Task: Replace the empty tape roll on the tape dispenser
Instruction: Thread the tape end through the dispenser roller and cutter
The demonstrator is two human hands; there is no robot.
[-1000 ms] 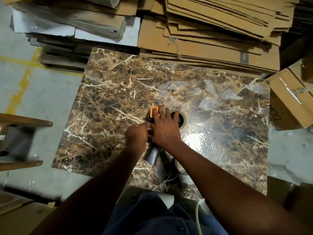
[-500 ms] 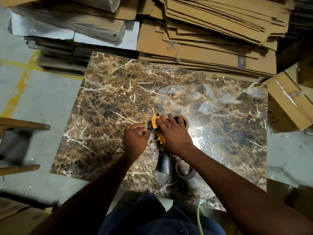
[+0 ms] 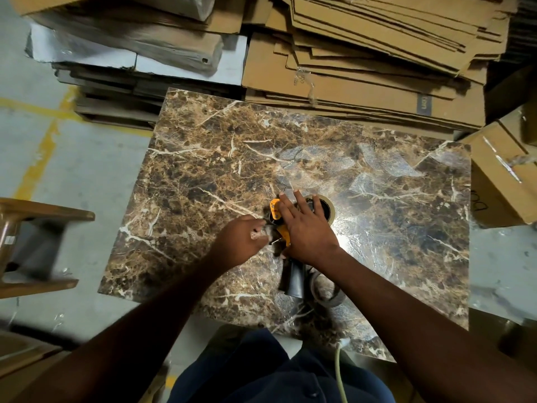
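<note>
**Head view: dispenser pinned flat while tape is fed at its front**

Head camera looks down on the brown marble-patterned tabletop [image 3: 203,170]. Nearest, at 6 o'clock of the hands, a clear, nearly spent tape ring [image 3: 327,290] lies beside the black handle of the yellow-and-black hand-held tape dispenser [image 3: 280,225], set aside, I judge, as the old roll. The right hand [image 3: 308,231] lies spread, palm down, over the dispenser, pressing it flat so it cannot slide. At its 9 o'clock the left hand [image 3: 244,239] is pinched on something small at the dispenser's front, probably the tape end; I cannot tell. At 1 o'clock the tan roll of packing tape [image 3: 328,207] sits on the dispenser, apparently mounted. Farther, flattened brown cardboard sheets [image 3: 377,68] are stacked.
</note>
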